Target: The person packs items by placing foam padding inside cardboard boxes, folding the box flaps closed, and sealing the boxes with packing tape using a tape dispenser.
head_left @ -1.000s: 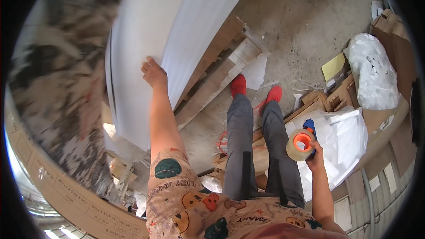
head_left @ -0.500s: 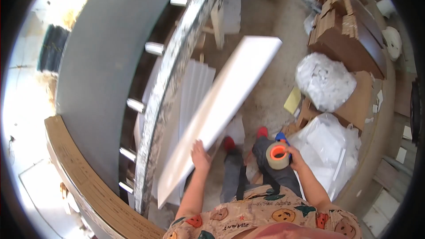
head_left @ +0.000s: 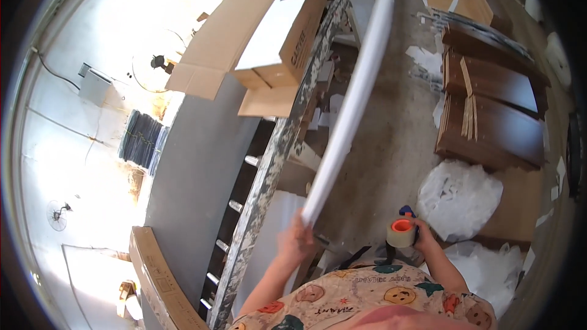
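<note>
My left hand [head_left: 296, 239], slightly blurred, grips the near end of a long white foam board [head_left: 353, 107]. The board is seen nearly edge-on and slants up and away to the right, beside the metal rail. In my right hand [head_left: 424, 238] is a tape dispenser [head_left: 406, 210] with a blue part, carrying a wide roll of packing tape [head_left: 400, 239] around an orange core. The fingers wrap its right side, low in front of my body.
A roller conveyor with a worn metal rail [head_left: 269, 189] runs along the left. An opened cardboard box [head_left: 293, 43] lies on it. Stacked brown panels [head_left: 489, 113] and a white plastic bundle [head_left: 460, 198] are on the right. More white sheets [head_left: 269, 226] lean below the rail.
My left hand has closed on the white board's end, and the board has swung away, turning from broad face to edge. The view has shifted, bringing the opened box in. The tape stays in my right hand.
</note>
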`<state>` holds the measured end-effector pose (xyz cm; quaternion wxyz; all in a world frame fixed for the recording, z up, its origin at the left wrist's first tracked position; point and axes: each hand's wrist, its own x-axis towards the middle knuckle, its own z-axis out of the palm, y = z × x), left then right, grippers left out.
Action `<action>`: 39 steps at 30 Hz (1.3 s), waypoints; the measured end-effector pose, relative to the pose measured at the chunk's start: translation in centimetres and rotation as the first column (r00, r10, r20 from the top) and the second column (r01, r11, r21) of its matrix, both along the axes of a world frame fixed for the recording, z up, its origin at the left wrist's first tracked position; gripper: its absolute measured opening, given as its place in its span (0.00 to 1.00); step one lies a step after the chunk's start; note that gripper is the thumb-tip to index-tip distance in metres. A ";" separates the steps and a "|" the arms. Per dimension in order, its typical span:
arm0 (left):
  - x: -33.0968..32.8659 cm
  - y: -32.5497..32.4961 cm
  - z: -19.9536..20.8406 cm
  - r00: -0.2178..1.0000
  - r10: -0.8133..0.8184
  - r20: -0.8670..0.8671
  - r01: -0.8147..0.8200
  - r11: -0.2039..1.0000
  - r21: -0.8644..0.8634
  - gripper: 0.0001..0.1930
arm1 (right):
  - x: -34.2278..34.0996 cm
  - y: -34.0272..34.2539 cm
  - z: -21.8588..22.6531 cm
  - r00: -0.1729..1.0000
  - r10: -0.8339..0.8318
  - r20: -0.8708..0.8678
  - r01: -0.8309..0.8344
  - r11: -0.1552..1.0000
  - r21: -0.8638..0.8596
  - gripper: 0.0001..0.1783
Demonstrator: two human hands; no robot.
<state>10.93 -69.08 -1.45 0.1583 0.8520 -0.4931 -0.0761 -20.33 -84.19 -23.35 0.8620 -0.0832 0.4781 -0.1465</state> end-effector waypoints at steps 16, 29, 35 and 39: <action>14.9 -31.1 21.9 0.963 0.245 0.116 -0.239 0.969 -0.060 0.30 | 8.9 -40.7 -0.2 0.989 -0.134 -0.057 0.135 0.991 0.012 0.27; 29.3 -73.2 22.8 0.597 -0.062 0.800 -0.245 0.935 0.255 0.36 | 18.1 -76.6 1.3 0.993 -0.094 0.077 0.091 0.995 0.042 0.29; 34.9 -86.9 17.0 0.353 -0.106 0.930 -0.091 0.985 0.146 0.38 | 21.8 -92.6 0.4 0.959 -0.222 0.179 0.221 0.975 0.022 0.30; 37.7 -94.5 13.2 0.413 -0.107 0.905 -0.161 0.969 0.187 0.41 | 24.0 -103.0 2.7 0.920 -0.328 0.215 0.343 0.938 -0.039 0.31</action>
